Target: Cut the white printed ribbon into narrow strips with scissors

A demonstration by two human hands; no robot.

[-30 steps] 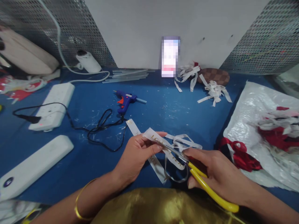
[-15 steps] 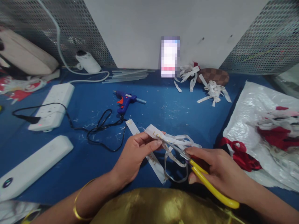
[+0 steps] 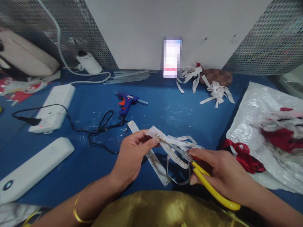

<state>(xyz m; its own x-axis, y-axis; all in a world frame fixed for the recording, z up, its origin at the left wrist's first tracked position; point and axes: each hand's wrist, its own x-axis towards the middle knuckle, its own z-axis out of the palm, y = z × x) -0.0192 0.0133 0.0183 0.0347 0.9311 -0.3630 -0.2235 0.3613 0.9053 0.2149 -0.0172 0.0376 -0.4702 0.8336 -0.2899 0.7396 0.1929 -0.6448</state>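
Observation:
My left hand (image 3: 132,156) pinches a white ribbon (image 3: 156,134) with gold lettering, holding its end up over the blue table. My right hand (image 3: 217,171) grips yellow-handled scissors (image 3: 203,181); their blades reach across the ribbon just right of my left fingertips. More loops of the same white ribbon (image 3: 182,143) lie on the table under and behind the scissors. A longer strip trails down toward me between both hands.
A blue glue gun (image 3: 126,102) with its black cord lies behind my hands. White power strips (image 3: 53,107) sit at the left. Cut ribbon bits (image 3: 216,91) and a checked pouch (image 3: 217,76) lie at the back. A plastic bag (image 3: 258,126) of red and white ribbon fills the right.
My left hand has shifted slightly left and re-pinched the ribbon end. The scissors stay at the ribbon, moved a little toward my left fingers.

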